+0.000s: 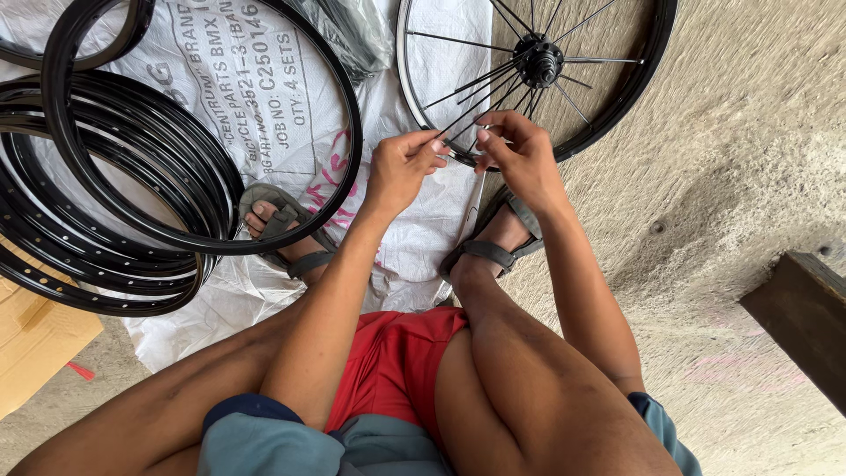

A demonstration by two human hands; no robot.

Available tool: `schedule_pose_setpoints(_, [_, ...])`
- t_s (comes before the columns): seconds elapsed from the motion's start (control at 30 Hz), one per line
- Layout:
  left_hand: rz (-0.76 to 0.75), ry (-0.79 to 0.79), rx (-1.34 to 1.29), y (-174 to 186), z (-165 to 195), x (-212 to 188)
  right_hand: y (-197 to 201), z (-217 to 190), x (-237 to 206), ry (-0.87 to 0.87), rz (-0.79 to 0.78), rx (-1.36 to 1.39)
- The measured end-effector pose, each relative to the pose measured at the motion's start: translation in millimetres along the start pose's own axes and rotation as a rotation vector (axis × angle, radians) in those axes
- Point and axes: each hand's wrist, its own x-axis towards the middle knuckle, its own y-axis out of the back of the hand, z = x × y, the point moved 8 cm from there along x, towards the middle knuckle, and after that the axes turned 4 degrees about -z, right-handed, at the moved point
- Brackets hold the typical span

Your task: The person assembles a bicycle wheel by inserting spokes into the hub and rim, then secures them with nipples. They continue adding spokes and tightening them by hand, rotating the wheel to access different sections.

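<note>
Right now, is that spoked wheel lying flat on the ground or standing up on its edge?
Lying flat. The spoked wheel shows its full round face to the downward camera, hub up, with both hands, left hand and right hand, at its near rim.

Wheel rim (617,106): metal, glossy black outside, bright silver on the inner face. Spokes (480,92): thin metal wire, dark with a slight sheen. Hub (539,62): black metal, semi-gloss. Loose rims (115,220): glossy black metal, smooth, with drilled holes along the inner channel. Sack (264,97): white woven plastic, matt, creased. Floor (740,176): bare concrete, rough and dusty. Sandals (493,251): grey fabric-like straps, matt. Shorts (397,361): red cloth, matt. Box (40,339): brown cardboard, matt. Beam (802,317): dark wood, rough.
</note>
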Motion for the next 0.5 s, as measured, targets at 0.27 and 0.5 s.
schedule_pose_setpoints(0.27, [0.202,0.076,-0.047,22.2,-19.6,1.6,38.4,-3.6,-8.4,0.091,0.077,-0.241])
schedule_pose_setpoints(0.5, [0.362,-0.169,0.363,25.3,9.5,6.7,145.3,-38.8,-15.8,0.536,0.596,-0.577])
